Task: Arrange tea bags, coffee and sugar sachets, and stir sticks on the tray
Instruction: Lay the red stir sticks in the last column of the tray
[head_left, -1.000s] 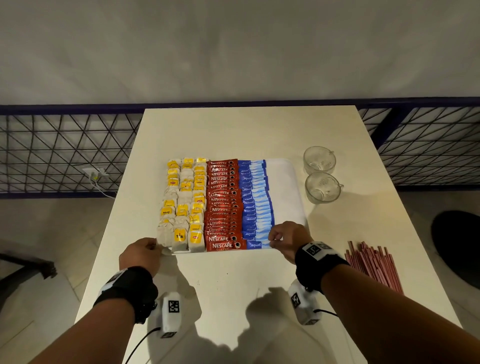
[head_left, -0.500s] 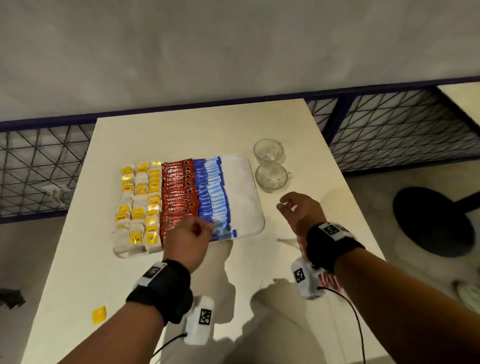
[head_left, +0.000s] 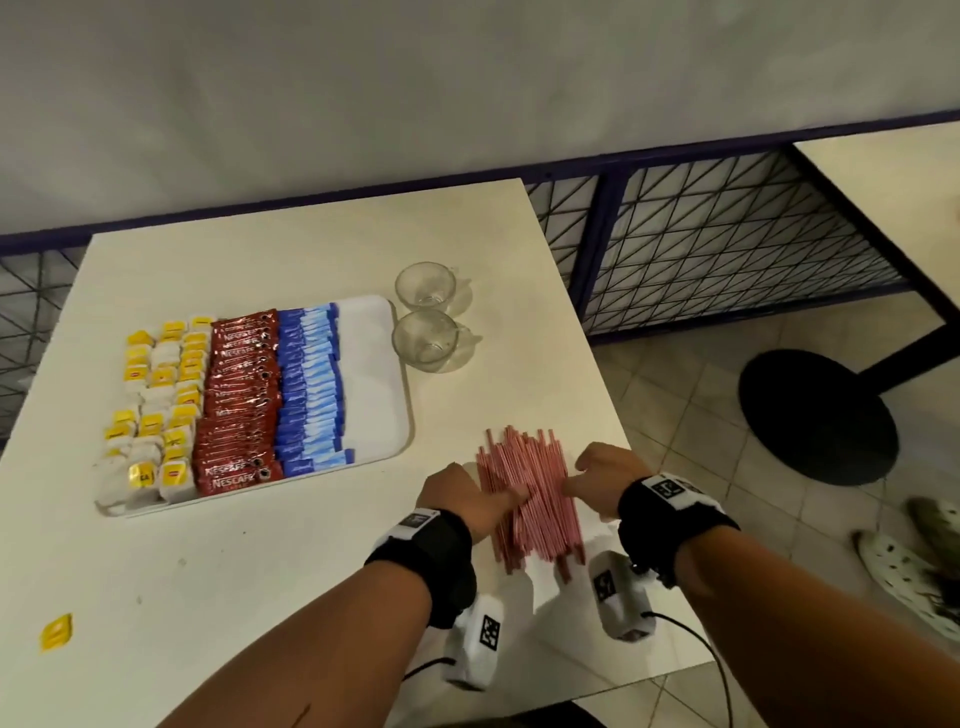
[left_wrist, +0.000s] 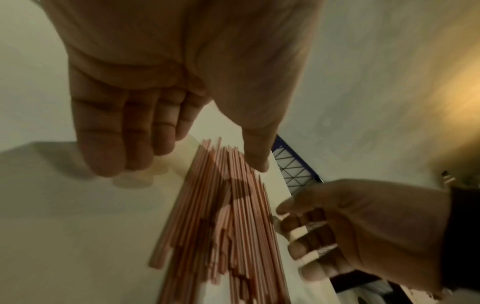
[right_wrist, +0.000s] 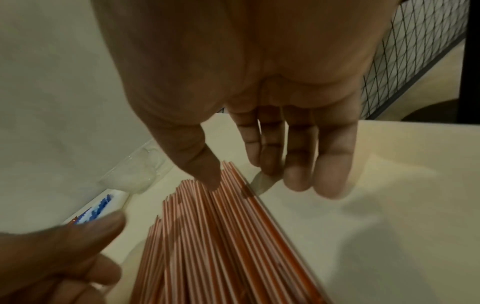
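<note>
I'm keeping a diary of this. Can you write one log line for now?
step: gathering stir sticks | left hand: open | right hand: open | tray: stick space bare

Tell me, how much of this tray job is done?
Mostly done: tea bags, coffee sachets and sugar sachets lie in rows on the tray. The left hand and right hand flank the stir sticks, not gripping yet. The tray's right strip awaits them.
</note>
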